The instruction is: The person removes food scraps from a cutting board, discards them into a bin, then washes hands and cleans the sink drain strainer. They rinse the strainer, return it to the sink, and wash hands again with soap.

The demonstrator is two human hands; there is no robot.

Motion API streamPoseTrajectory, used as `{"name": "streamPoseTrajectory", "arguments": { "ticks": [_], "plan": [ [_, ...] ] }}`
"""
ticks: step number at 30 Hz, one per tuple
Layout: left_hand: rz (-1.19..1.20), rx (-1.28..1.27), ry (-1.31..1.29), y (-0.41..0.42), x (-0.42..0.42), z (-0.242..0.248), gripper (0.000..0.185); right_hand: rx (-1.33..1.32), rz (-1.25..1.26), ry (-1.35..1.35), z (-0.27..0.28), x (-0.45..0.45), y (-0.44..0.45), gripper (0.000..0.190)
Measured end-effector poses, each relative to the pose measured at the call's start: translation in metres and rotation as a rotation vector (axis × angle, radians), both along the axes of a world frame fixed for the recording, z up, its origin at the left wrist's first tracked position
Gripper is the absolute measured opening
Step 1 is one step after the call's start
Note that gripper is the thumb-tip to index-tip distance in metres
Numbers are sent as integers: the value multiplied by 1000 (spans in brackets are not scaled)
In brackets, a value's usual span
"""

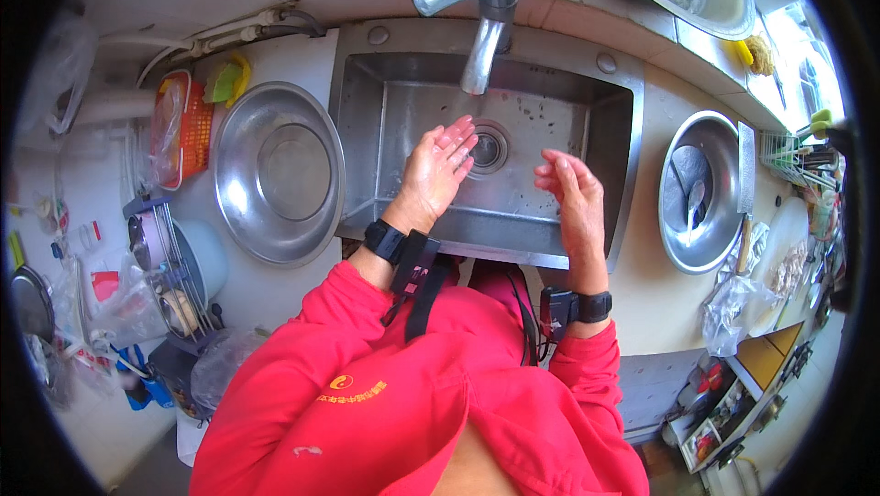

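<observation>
My left hand [440, 166] is over the left part of a stainless steel sink [419, 221], palm turned up, wet-looking and holding nothing. Its fingertips are near the round drain [487, 149] in the picture. My right hand [576, 197] hangs over the right side of the basin, fingers loosely bent and nothing between them. The two hands are apart. A chrome faucet [481, 56] reaches over the basin from the back rim, its lever pointing left; no stream of water shows. Dark bits are scattered on the basin floor.
Left of the sink lie a wide metal basin [275, 241] and an orange plastic basket [199, 131]. To the right, a metal bowl [722, 235] holds a spoon [694, 204]; a cleaver [746, 166] lies against its rim. A plastic bag [732, 310] is near the counter's front edge.
</observation>
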State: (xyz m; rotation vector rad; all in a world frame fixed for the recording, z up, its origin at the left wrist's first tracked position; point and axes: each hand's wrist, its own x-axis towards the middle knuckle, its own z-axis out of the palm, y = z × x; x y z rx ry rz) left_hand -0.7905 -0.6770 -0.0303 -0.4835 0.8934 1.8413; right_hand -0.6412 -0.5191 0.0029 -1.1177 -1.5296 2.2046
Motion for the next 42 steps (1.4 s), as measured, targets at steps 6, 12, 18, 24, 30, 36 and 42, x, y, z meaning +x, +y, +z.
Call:
{"name": "streamPoseTrajectory", "arguments": {
  "ticks": [6, 12, 18, 24, 30, 36, 42],
  "plan": [
    [5, -52, 86, 12, -5, 1, 41, 69, 166, 208, 41, -63, 7, 28],
    [49, -159, 213, 19, -7, -6, 36, -104, 390, 269, 57, -125, -6, 30],
    [55, -53, 125, 24, -13, -9, 37, -134, 470, 270, 66, -170, -1, 40],
    [87, -18, 51, 27, -18, -15, 31, -230, 397, 408, 70, -174, 15, 33],
    [80, -3, 123, 31, -14, -21, 24, -159, 394, 342, 69, -166, 21, 30],
    [89, -49, -68, 34, -5, -18, 19, -251, 207, 332, 47, -114, 21, 28],
    [161, 98, 17, 40, -7, -8, 16, -377, -40, 296, 16, -64, 21, 28]
  ]
}}
